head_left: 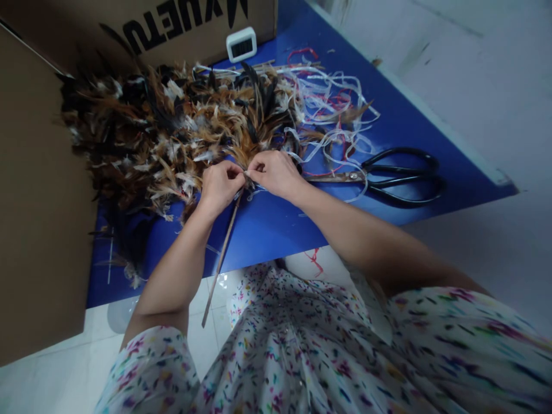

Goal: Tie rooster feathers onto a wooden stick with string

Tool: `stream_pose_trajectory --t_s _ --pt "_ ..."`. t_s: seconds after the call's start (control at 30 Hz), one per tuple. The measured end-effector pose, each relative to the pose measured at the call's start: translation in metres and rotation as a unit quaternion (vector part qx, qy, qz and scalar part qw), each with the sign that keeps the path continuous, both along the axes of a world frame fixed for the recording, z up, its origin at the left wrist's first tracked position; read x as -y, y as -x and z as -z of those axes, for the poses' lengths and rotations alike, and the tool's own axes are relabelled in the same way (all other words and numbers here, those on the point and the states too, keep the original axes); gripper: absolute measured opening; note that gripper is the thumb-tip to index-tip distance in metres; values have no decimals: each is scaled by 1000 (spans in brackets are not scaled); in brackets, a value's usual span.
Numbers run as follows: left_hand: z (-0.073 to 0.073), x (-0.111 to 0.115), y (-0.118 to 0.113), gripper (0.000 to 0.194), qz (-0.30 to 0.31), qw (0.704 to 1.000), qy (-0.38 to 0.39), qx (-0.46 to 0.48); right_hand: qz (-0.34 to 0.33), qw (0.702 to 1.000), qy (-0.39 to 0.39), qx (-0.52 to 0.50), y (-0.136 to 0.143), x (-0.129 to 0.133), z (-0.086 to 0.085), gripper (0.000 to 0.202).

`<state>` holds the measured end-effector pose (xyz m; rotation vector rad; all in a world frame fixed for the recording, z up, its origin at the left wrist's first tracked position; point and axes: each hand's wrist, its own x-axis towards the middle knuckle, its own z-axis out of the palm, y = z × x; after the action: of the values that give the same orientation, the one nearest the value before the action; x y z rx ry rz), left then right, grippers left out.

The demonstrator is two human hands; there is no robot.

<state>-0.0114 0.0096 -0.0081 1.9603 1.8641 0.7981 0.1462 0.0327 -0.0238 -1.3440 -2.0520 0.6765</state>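
My left hand [222, 187] and my right hand [276, 175] meet at the front edge of the feather pile, thumbs and fingertips pinched close together. Between them shows a small pale strip [246, 173], too small to make out fully. Directly below my fingers a thin brown stick [225, 244] slants down past the table's front edge; its upper end is hidden by my hands and some feathers. Brown, black and white feathers [172, 138] lie heaped beyond both hands. A thin clear loop of ribbon lies just under my right hand.
Black-handled scissors [399, 178] lie right of my right hand, blades partly behind my wrist. White ribbons [336, 98] and red string [304, 52] tangle behind them. A small white digital clock [241, 45] stands before a cardboard box [194, 29]. The blue table [284, 221] meets a wall at right.
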Motion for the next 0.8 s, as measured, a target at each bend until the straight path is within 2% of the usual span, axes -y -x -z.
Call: stream_pose_trajectory --t_s 0.4,0.8 --pt "-3 1 1 13 -19 998 24 -46 -26 999 9 19 -8 -3 -5 13" --pt "-8 0 4 11 -25 996 52 -72 -21 997 14 74 -11 -3 -10 16"
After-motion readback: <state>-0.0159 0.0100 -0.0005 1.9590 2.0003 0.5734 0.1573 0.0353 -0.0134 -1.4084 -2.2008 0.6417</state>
